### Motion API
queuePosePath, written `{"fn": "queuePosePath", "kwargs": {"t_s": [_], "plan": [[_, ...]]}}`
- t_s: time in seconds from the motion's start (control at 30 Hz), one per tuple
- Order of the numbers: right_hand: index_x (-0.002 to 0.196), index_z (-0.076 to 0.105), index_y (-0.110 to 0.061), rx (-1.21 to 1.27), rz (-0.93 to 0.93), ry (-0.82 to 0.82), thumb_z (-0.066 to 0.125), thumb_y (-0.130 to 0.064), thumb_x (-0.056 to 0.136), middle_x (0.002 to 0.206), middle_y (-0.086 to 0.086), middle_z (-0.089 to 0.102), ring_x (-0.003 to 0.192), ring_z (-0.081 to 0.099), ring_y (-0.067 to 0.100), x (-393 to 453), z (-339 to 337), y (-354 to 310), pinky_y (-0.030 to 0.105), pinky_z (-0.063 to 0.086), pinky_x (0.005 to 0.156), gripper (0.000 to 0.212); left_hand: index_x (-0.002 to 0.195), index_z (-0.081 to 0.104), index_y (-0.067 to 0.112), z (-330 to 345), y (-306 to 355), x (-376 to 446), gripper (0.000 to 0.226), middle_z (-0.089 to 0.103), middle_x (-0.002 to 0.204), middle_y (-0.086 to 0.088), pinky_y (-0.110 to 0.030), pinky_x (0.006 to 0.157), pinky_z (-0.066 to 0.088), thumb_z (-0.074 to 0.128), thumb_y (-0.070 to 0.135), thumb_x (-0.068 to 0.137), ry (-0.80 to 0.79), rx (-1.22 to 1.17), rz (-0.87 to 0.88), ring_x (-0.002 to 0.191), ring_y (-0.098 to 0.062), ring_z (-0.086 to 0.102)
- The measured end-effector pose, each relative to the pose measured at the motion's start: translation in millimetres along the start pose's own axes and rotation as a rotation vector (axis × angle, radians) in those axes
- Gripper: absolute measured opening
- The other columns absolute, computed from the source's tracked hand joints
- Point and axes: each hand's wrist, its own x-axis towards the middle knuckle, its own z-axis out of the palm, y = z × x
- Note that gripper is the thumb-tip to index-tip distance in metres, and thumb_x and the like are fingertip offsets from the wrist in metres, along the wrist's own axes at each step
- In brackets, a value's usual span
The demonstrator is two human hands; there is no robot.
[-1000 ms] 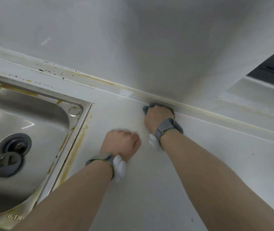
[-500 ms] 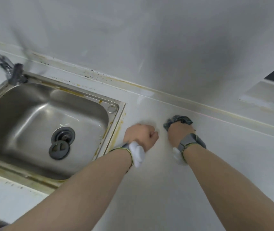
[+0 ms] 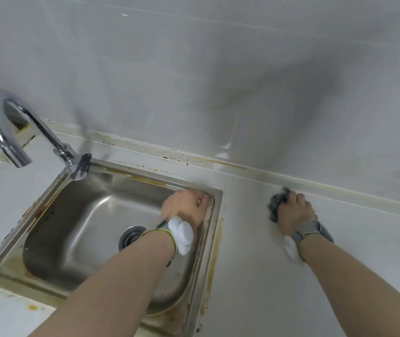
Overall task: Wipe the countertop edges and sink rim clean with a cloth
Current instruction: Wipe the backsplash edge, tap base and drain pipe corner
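Cloth handling: the cloth (image 3: 276, 207) is judged soft, light and limp; best kept bunched in the palm.
Cloth look: dark grey, crumpled wad.
Cloth place: on the countertop (image 3: 254, 276), near the back edge strip (image 3: 340, 189).
Right hand (image 3: 295, 214): 1 hand pressing down, fingers wrapped over the cloth.
Left hand (image 3: 185, 206): clenched fist, nothing seen in it, at the sink rim (image 3: 217, 215) corner.
Rim look: rusty yellow stains.

Head view, steeply down over sink (image 3: 130, 280)
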Motion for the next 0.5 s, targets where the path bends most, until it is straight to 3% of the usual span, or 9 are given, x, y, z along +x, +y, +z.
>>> {"fn": "queuePosePath", "kwargs": {"t_s": [0.17,0.37,0.5], "plan": [[0.124,0.055,-0.012,0.164,-0.024,-0.077,0.04,-0.022,0.09,0.14,0.016,0.033,0.125,0.035,0.036,33.1,-40.4,-79.5,0.041,0.032,0.107,0.039,0.104,0.064,0.034,-30.1,-35.5,28.8,0.029,0.067,0.088,0.004,-0.028,0.066,0.046,0.038,0.044,0.095,-0.088,0.196,0.095,0.075,-0.022,0.055],[0.121,0.057,-0.009,0.254,0.002,-0.101,0.042,-0.019,0.092,0.144,0.016,0.028,0.129,0.032,0.037,44.4,-65.8,-119.4,0.044,0.035,0.103,0.034,0.11,0.064,0.03,-44.0,-81.5,66.1,0.029,0.069,0.102,0.002,-0.035,0.078,0.054,0.039,0.037,0.096,-0.241,0.232,0.201,0.091,-0.023,0.063],[0.125,0.056,-0.009,0.239,0.154,-0.138,0.039,-0.021,0.094,0.145,0.017,0.027,0.131,0.029,0.036,23.7,-54.6,-113.4,0.044,0.035,0.105,0.037,0.109,0.061,0.025,-34.8,-85.5,87.2,0.033,0.067,0.105,0.0,-0.038,0.08,0.053,0.034,0.04,0.097,-0.334,0.3,0.315,0.092,-0.024,0.061]]}}
